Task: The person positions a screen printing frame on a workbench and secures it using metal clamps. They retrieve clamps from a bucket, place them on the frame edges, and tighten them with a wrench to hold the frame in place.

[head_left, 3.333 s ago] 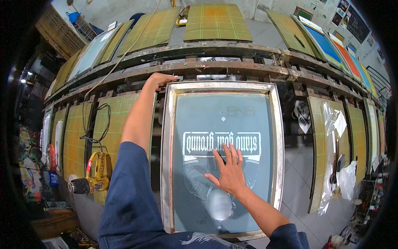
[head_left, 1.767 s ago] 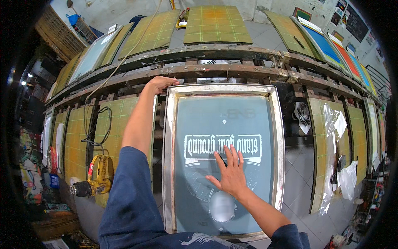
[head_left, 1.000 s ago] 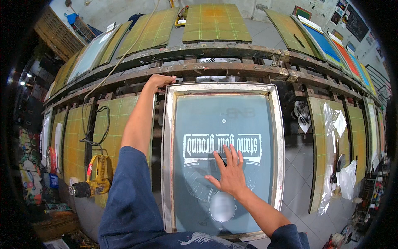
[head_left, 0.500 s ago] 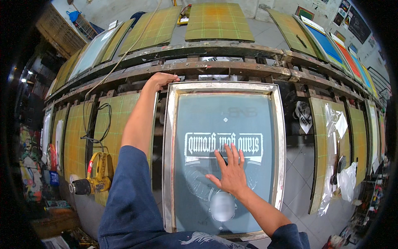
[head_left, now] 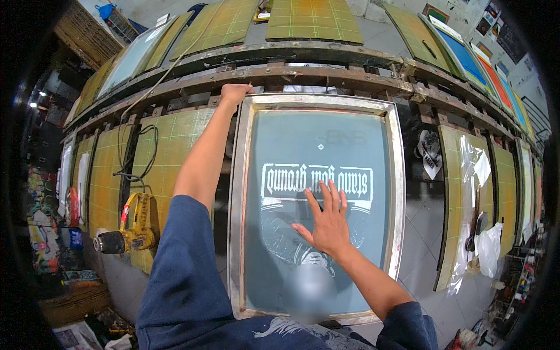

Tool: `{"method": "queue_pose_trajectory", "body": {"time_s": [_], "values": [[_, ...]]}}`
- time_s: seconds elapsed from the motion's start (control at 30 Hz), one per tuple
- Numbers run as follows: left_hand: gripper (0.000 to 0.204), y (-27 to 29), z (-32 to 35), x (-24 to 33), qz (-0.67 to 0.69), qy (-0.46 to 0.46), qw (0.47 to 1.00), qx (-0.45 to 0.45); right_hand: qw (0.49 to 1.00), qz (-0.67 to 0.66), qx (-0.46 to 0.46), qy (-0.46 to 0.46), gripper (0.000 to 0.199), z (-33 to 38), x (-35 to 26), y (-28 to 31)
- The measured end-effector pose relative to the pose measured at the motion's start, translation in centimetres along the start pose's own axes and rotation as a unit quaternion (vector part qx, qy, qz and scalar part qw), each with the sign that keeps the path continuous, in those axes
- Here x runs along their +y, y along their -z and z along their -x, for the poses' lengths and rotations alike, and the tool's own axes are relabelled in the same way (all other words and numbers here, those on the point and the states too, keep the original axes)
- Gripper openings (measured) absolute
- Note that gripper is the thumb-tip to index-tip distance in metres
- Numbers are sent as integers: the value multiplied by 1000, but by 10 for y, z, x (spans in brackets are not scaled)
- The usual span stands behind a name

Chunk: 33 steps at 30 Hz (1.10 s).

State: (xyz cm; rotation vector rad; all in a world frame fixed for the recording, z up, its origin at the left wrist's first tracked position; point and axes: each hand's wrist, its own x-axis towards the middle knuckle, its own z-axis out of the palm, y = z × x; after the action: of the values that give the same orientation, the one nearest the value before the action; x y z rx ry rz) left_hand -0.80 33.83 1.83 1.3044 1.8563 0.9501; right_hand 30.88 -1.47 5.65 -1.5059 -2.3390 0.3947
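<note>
A silkscreen with a metal frame [head_left: 399,192] lies in front of me. Its grey-blue mesh [head_left: 291,131] carries a pale stencil with an ornate lettering panel and a figure below, partly blurred. My right hand [head_left: 330,227] rests palm down on the mesh with its fingers spread, just under the lettering and covering part of the design. At the frame's far left corner, my left hand [head_left: 235,93] is closed by the rusty metal rail [head_left: 198,87]. Whatever its fingers grip there is hidden.
Left of me, a yellow cordless drill [head_left: 129,230] lies on a yellowish printing board [head_left: 169,140] beside a looped dark cable [head_left: 153,149]. More boards line both sides of the rails. Clear plastic [head_left: 489,248] lies on a right-hand board [head_left: 452,175]. Grey floor tiles show between boards.
The view has tilted, so the rails, boards and screen all sit higher in the picture. Both hands keep nearly the same places on the screen and at the rail.
</note>
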Motion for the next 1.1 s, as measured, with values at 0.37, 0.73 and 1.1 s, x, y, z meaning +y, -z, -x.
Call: {"method": "queue_pose_trajectory", "body": {"time_s": [0.37, 0.73, 1.1], "values": [[23, -15, -17, -2, -179, -15, 981, 67, 1000, 5, -2, 1, 83, 1, 1, 1], [91, 12, 174, -29, -43, -128, 987, 91, 959, -213, 186, 11, 73, 7, 31, -11], [60, 81, 507, -79, 103, 172, 980, -7, 900, -186, 133, -371, 70, 136, 126, 69]]}}
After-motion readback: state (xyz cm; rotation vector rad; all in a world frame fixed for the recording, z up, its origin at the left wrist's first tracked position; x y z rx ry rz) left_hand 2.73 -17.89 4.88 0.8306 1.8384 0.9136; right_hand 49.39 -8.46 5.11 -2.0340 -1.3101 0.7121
